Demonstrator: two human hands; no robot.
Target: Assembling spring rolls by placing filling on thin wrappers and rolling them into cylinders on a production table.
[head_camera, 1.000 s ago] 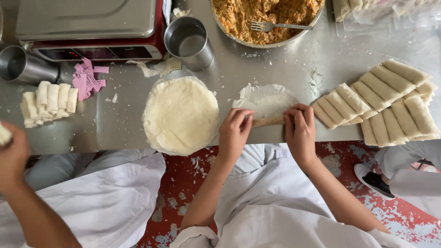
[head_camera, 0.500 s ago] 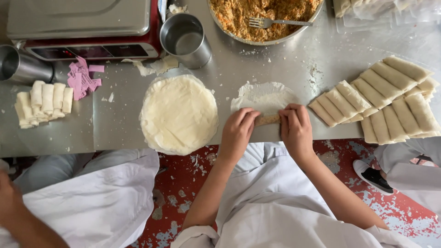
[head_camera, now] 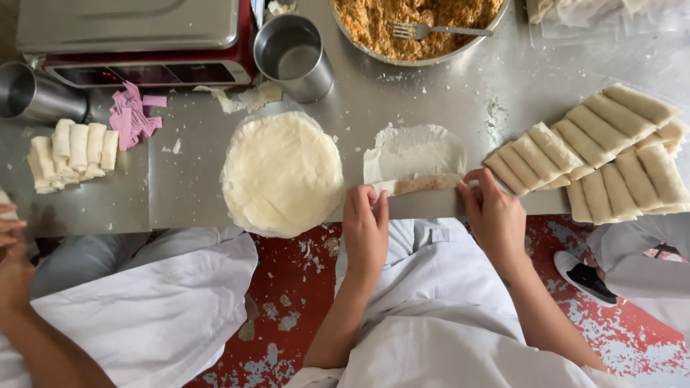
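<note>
My left hand (head_camera: 365,228) and right hand (head_camera: 496,215) sit at the near edge of the steel worktop (head_camera: 431,93), one at each end of a half-rolled spring roll (head_camera: 417,185). The fingers of both hands are bent and pinch the ends of the rolled part, with brown filling showing through the thin wrapper sheet (head_camera: 413,151), whose unrolled part lies flat at 12 o'clock from the roll. At 9 o'clock from my left hand, just beside it, lies a round stack of wrappers (head_camera: 282,172) that overhangs the worktop edge. At 3 o'clock from my right hand, finished rolls (head_camera: 596,154) lie side by side in slanted rows. At 12 o'clock, at the far edge, stands a wide metal bowl of crumbly orange-brown filling (head_camera: 417,21) with a fork (head_camera: 438,31) resting in it. A steel cup (head_camera: 293,56) stands at 11 o'clock beside a red-and-silver appliance (head_camera: 144,43). Further toward 9 o'clock lie pink paper scraps (head_camera: 133,115) and a small batch of rolled pieces (head_camera: 72,152). Another person's hand (head_camera: 13,251) shows at the far left edge.
</note>
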